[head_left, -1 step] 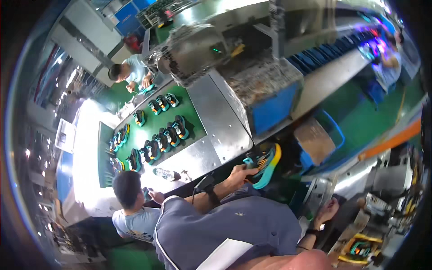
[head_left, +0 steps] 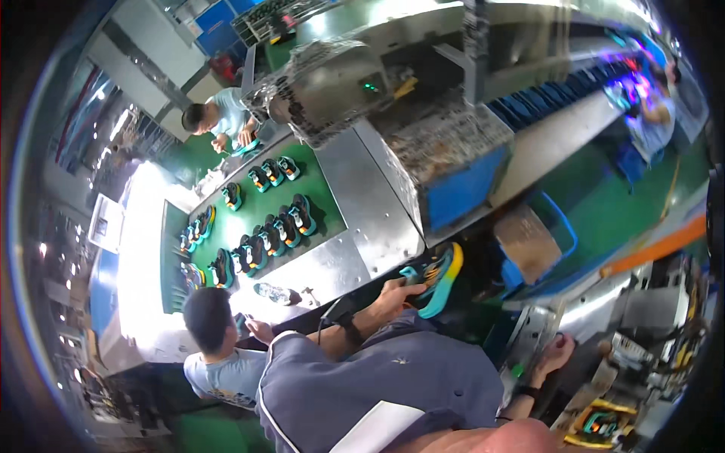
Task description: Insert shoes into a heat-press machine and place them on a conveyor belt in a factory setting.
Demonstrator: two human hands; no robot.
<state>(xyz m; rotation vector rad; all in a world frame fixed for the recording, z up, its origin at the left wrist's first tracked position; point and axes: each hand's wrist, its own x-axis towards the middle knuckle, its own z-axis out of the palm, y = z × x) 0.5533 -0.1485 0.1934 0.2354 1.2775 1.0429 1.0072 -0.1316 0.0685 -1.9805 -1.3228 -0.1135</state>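
Note:
A sneaker (head_left: 445, 283) with a dark upper and a teal, yellow and orange sole is held in my left hand (head_left: 396, 293), whose fingers are closed on its ankle end. It hangs over the gap beside the metal table edge, toe pointing away from me. My right hand (head_left: 556, 353) is down to the right, near the metal machine frame (head_left: 521, 336). Its fingers are curled in, and whatever may lie inside them is hidden. Several similar sneakers (head_left: 272, 234) stand in rows on the green belt (head_left: 264, 208), ahead and to the left.
A co-worker (head_left: 215, 340) sits close on my left; another (head_left: 219, 121) handles a shoe across the belt. A blue chair with a brown seat (head_left: 529, 240) stands ahead right. Machinery (head_left: 642, 340) crowds the right side. A yellow-edged tray (head_left: 600, 423) sits lower right.
The sneaker in my left hand has shifted slightly left in the picture. My right hand's fingers look more curled.

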